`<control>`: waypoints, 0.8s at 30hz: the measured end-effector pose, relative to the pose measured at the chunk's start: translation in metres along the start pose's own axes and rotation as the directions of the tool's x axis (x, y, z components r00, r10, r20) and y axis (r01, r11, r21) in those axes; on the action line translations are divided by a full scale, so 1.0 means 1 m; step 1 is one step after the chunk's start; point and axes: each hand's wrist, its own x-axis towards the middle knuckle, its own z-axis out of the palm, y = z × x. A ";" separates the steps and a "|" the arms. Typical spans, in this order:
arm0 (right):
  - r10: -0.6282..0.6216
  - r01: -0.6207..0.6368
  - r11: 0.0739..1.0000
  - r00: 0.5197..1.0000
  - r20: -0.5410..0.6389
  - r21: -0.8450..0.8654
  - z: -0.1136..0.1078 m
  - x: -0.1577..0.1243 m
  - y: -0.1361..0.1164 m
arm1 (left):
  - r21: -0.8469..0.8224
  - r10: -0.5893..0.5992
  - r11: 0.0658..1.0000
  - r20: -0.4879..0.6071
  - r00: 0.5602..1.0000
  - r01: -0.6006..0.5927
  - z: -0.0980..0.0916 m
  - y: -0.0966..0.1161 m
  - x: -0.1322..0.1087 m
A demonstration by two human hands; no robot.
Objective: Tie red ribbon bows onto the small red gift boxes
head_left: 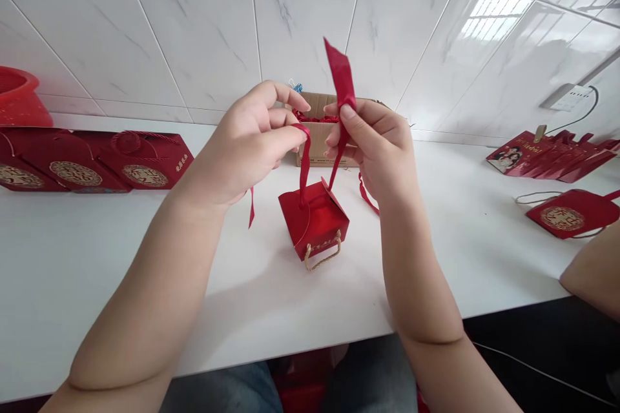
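Observation:
A small red gift box (314, 219) with a gold cord handle stands on the white table (97, 258) in front of me. A red ribbon (341, 77) rises from the box top in two strands. My left hand (247, 142) pinches the left strand between thumb and fingers just above the box. My right hand (372, 142) pinches the right strand, whose free end sticks up above my fingers. Both hands hover over the box, close together.
Flat red folded boxes (97, 164) with gold emblems lie at the left, a red basket (19, 97) behind them. A cardboard box (322, 135) of red filling stands by the tiled wall. More red flat boxes (557, 158) lie right; another person's arm (593, 271) shows at the right edge.

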 end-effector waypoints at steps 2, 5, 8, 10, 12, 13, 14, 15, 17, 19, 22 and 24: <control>0.019 -0.019 1.000 1.000 0.011 0.024 -0.001 0.000 0.002 | -0.011 0.013 1.000 -0.006 1.000 -0.014 0.000 0.000 -0.001; 0.063 -0.066 0.997 0.996 0.063 0.045 -0.001 0.001 0.001 | -0.017 0.035 0.999 0.000 0.999 -0.035 0.001 -0.002 -0.001; 0.066 -0.070 0.995 0.996 0.058 0.069 -0.003 0.001 -0.003 | 0.004 0.034 0.999 0.018 0.999 -0.034 0.002 -0.005 0.000; 0.065 -0.068 0.996 0.997 0.042 0.063 -0.007 0.000 -0.006 | 0.017 0.033 0.999 0.021 0.999 -0.034 0.003 -0.006 0.000; 0.069 -0.070 0.997 0.997 0.030 0.041 -0.011 0.001 -0.008 | 0.019 0.031 0.999 0.019 0.999 -0.032 0.003 -0.006 0.000; 0.068 -0.069 0.997 0.997 0.025 0.030 -0.013 0.001 -0.008 | 0.017 0.027 0.999 0.021 0.999 -0.028 0.003 -0.006 0.000; 0.065 -0.065 0.998 0.998 0.024 0.019 -0.015 0.001 -0.008 | 0.014 0.024 1.000 0.023 0.999 -0.025 0.003 -0.005 0.000; 0.062 -0.062 0.998 0.998 0.031 0.007 -0.016 0.002 -0.006 | 0.010 0.020 1.000 0.024 1.000 -0.020 0.004 -0.004 0.000; 0.064 -0.061 0.997 0.996 0.069 -0.043 -0.016 0.002 -0.004 | 0.002 0.002 1.000 0.034 0.999 -0.002 0.004 -0.003 0.000; 0.078 -0.061 0.990 0.988 0.135 -0.128 -0.014 0.002 -0.002 | -0.037 -0.014 0.999 0.032 0.999 0.016 0.006 -0.002 0.001; 0.148 -0.076 0.965 0.947 0.284 -0.251 -0.009 -0.001 -0.005 | -0.146 -0.017 0.989 0.014 1.000 0.018 0.008 -0.004 0.002; 0.210 -0.096 0.948 0.904 0.373 -0.302 -0.006 -0.004 -0.009 | -0.185 0.037 0.982 0.032 0.999 -0.030 0.009 -0.006 0.002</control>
